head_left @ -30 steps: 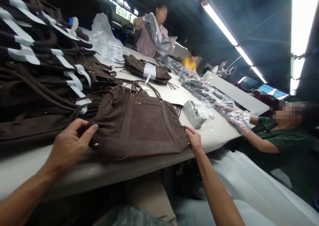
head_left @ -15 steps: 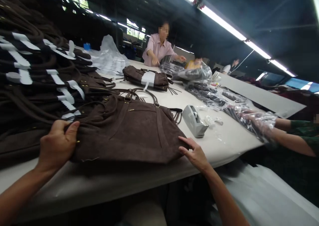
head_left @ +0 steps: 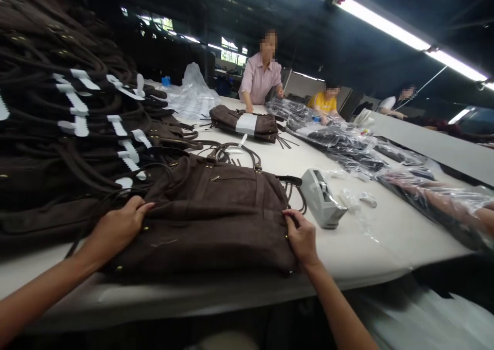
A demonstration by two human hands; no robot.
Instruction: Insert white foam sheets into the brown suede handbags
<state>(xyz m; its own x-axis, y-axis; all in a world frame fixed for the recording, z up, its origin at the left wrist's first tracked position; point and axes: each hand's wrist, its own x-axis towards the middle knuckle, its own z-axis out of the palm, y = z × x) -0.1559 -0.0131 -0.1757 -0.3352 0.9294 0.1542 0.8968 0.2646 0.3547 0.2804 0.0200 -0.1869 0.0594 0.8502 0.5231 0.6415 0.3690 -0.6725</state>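
Note:
A dark brown bag (head_left: 224, 231) with two looped handles lies flat at the table's front edge. My left hand (head_left: 119, 226) pinches its left side near the upper corner. At the bag's right side, my right hand (head_left: 303, 234) grips the edge between thumb and fingers. Just right of the bag stands a grey tape dispenser (head_left: 322, 200). Behind it lies a folded brown bag (head_left: 247, 123) with a white band around it.
Brown bags with white paper strips form a tall pile (head_left: 77, 149) at the left. Plastic-wrapped bags (head_left: 339, 139) cover the right side of the white table (head_left: 347, 257). A person in a pink shirt (head_left: 260, 77) stands across, near another in yellow (head_left: 324, 102). Clear plastic (head_left: 195, 95) lies behind.
The view has turned right. My right hand has moved up the bag's right side and now grips it, my left hand holds nearer its upper left corner, and the bag's front has folded.

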